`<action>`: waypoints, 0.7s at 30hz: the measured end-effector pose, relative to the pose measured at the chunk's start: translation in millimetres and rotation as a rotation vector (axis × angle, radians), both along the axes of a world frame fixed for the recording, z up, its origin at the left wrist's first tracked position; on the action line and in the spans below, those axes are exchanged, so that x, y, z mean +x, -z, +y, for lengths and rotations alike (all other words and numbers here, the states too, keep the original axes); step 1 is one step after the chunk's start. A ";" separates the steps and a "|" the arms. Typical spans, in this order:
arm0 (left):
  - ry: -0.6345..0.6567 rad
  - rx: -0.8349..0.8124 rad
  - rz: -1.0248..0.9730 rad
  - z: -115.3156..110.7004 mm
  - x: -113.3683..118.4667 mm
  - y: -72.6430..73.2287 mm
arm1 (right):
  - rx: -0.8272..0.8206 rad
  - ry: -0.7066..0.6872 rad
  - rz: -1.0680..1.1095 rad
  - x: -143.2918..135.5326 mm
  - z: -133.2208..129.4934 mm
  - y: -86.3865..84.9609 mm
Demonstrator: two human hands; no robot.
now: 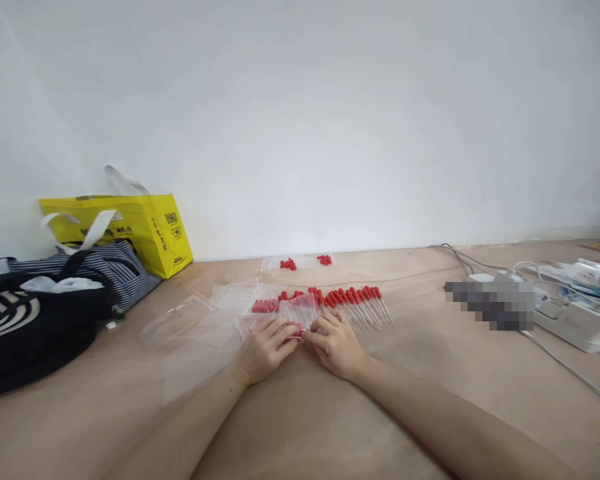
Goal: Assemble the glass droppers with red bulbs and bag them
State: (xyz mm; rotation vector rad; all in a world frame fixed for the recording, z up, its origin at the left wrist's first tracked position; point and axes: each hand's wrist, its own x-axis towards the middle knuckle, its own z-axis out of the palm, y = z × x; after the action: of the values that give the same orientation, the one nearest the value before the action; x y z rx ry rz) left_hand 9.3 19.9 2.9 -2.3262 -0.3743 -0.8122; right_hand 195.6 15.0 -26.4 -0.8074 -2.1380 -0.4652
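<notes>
My left hand (269,345) and my right hand (336,343) meet at the near edge of a small clear plastic bag (300,305). Both have their fingers closed on it, and red pieces show through the film between them. Just beyond my right hand lies a row of thin pale sticks with red heads (365,300), fanned side by side. To the left, behind my left hand, more red-headed pieces (265,306) lie in or under clear plastic. Fingers hide part of the held bag.
Flat clear bags (180,319) lie to the left. Near the wall are bagged red pieces (288,265). A yellow bag (166,233), a striped bag (130,273) and a black bag (40,333) stand at left. On the right sit a white power strip (575,323) and cables.
</notes>
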 end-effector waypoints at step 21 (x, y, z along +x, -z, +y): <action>0.038 0.015 -0.103 6.7 -15.9 -1.7 | 0.236 0.091 -0.114 12.2 4.4 -2.9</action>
State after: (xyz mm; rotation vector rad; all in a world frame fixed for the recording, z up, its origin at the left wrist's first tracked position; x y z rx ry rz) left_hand -6.6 26.6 4.6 -2.2893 -0.3683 -0.9525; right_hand 207.7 19.4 -23.5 -0.7611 -2.1051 -0.8115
